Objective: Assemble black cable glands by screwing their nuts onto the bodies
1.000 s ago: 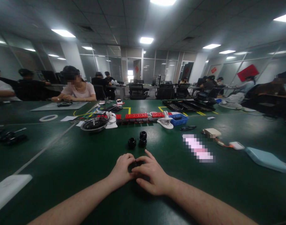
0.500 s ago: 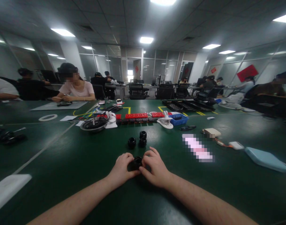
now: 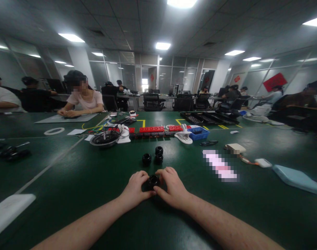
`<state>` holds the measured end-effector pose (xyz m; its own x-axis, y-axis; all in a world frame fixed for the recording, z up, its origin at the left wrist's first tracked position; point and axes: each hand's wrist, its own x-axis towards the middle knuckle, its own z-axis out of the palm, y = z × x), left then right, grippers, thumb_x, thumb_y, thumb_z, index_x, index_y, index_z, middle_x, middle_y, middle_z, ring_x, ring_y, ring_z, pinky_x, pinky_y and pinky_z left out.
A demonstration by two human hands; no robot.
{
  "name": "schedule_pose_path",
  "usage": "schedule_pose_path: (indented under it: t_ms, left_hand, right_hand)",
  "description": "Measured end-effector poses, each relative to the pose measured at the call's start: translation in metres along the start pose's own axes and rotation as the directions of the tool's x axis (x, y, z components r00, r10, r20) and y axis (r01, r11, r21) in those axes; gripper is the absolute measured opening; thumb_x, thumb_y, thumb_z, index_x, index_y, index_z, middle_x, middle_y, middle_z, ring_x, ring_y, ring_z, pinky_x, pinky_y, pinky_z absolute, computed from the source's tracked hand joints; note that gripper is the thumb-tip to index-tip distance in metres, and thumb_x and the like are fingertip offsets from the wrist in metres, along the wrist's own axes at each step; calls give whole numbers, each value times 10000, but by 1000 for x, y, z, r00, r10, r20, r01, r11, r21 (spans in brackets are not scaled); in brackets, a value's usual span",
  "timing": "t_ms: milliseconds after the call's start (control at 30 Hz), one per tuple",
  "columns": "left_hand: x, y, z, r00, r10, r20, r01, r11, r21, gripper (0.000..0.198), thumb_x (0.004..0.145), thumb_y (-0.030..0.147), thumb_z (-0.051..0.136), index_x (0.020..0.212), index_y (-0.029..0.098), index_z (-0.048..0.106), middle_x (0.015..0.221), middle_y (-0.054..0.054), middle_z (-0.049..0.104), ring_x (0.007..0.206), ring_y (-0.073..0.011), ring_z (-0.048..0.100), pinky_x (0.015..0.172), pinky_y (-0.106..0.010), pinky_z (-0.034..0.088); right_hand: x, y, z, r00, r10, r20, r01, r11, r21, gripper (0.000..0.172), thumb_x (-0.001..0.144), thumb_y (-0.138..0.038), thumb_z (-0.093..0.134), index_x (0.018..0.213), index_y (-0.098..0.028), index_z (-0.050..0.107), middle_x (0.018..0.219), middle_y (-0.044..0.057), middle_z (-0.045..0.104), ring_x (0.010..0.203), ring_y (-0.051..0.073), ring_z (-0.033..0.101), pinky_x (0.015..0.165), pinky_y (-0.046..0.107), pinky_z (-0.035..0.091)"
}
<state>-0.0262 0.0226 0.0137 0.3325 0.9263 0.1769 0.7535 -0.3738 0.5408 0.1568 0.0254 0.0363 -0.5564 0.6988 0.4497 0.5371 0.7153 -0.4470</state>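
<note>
Between my hands is a glossy black ring-shaped part (image 3: 153, 180) with a round hole facing up. My left hand (image 3: 136, 187) grips its left side, thumb along the near edge and fingers behind. On the right side my right hand (image 3: 171, 185) closes on the same part, its thumb at the front and fingers curled at the back. Just beyond stand three similar black parts: one on the left (image 3: 146, 159), one at the back (image 3: 159, 150), and one in front of that (image 3: 159, 158).
The green table (image 3: 96, 187) carries a bowl of black cables (image 3: 105, 139), a red row of blocks (image 3: 152, 129), a blue bin (image 3: 198, 133), a pale blue case (image 3: 296, 177) and a white block (image 3: 11, 211). A co-worker (image 3: 82, 93) sits across at the left.
The fingers of my right hand have curled in closer around the black part. The part stays in nearly the same place, and the three others have not moved.
</note>
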Motion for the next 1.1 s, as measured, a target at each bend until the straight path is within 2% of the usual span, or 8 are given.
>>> schedule_pose_path:
  t_ms: [100, 233, 400, 633, 833, 1100]
  left_hand:
    - [1, 0, 0, 1000, -1, 3, 1, 1000, 8, 316, 645, 445, 613, 862, 217, 587, 922, -25, 509, 865, -210, 472, 753, -337, 395]
    - [1, -1, 2, 1000, 2, -9, -2, 1000, 25, 310, 636, 442, 615, 839, 209, 585, 906, -28, 514, 854, -212, 478, 755, -343, 399]
    - [2, -3, 5, 1000, 9, -17, -8, 1000, 22, 313, 617, 405, 636, 854, 209, 578, 910, -32, 520, 857, -219, 481, 761, -351, 399]
    - [1, 1, 5, 1000, 16, -17, -15, 1000, 17, 247, 614, 284, 609, 844, 205, 568, 917, -24, 510, 865, -208, 478, 772, -334, 393]
    - [0, 5, 3, 1000, 16, -15, -15, 1000, 15, 239, 622, 225, 569, 860, 208, 566, 922, -30, 508, 875, -213, 476, 786, -342, 386]
    - [0, 4, 4, 1000, 11, -16, -11, 1000, 17, 251, 619, 211, 574, 870, 209, 569, 924, -21, 517, 875, -203, 476, 796, -333, 385]
  right_hand:
    - [0, 0, 1, 1000, 2, 8, -1, 1000, -28, 405, 721, -271, 566, 1092, -159, 450, 762, 24, 524, 819, 199, 438, 788, 357, 330]
    - [1, -2, 3, 1000, 6, 22, -3, 992, -128, 387, 693, -384, 611, 1009, -178, 524, 836, 41, 563, 827, 200, 448, 781, 349, 317]
    - [3, -7, 6, 999, 32, 11, -28, 966, -256, 482, 636, -554, 606, 938, -182, 555, 810, 50, 589, 811, 210, 453, 764, 349, 305]
    - [2, -10, 12, 997, 76, -5, -73, 937, -343, 435, 684, -410, 610, 1028, -162, 513, 876, 62, 579, 839, 213, 444, 758, 343, 303]
    - [3, -13, 11, 998, 48, 50, -27, 932, -361, 324, 707, -324, 547, 985, -159, 526, 834, 68, 533, 810, 220, 417, 727, 353, 303]
    - [2, -16, 8, 994, 8, 113, 28, 949, -314, 353, 693, -257, 520, 1035, -178, 493, 861, 57, 472, 820, 214, 388, 729, 352, 302]
